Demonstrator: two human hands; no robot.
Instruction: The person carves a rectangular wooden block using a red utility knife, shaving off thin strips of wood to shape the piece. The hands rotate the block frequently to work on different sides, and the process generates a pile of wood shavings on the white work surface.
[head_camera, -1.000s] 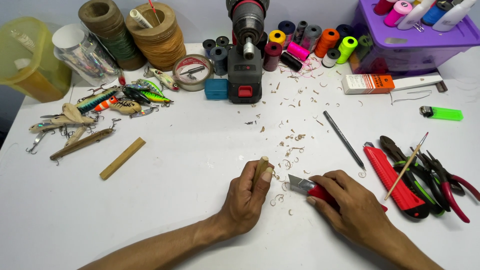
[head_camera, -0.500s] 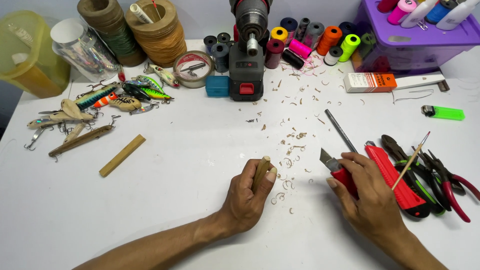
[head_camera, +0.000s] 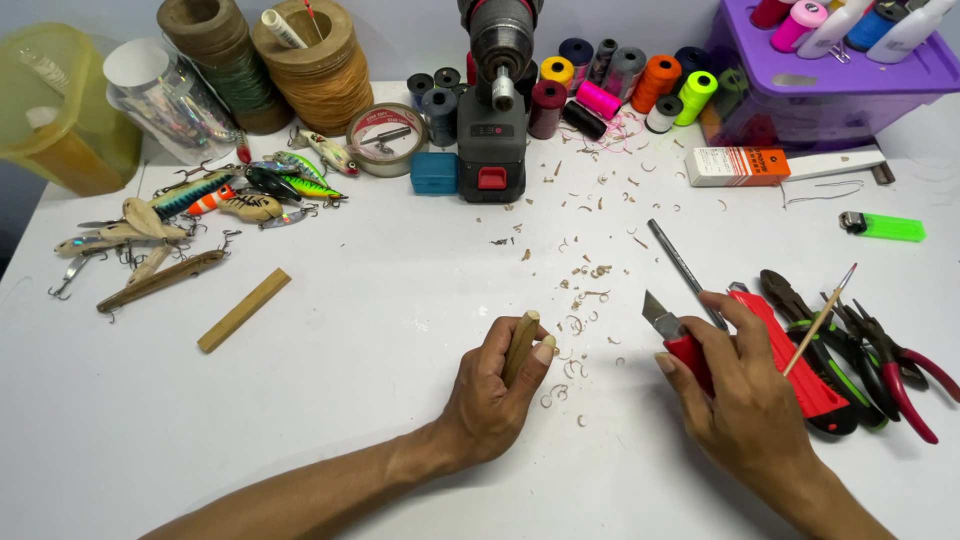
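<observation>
My left hand (head_camera: 492, 392) is closed around a short carved wooden stick (head_camera: 521, 345), which points up and away from the white table (head_camera: 380, 300). To its right, my right hand (head_camera: 745, 395) grips a red utility knife (head_camera: 672, 337) with the blade out, pointing up and left. A gap of table separates the blade from the stick. Curled wood shavings (head_camera: 578, 325) lie scattered between and beyond both hands.
Pliers and cutters (head_camera: 860, 345) plus a thin brush lie at the right. A grey pencil (head_camera: 683, 262), a drill (head_camera: 493, 100), thread spools (head_camera: 640, 80), fishing lures (head_camera: 200, 215), a wood block (head_camera: 244, 310), a green lighter (head_camera: 885, 227) and a purple bin (head_camera: 830, 70) surround the hands.
My right hand with the knife has pulled away to the right of the stick. My left hand has turned the stick more upright.
</observation>
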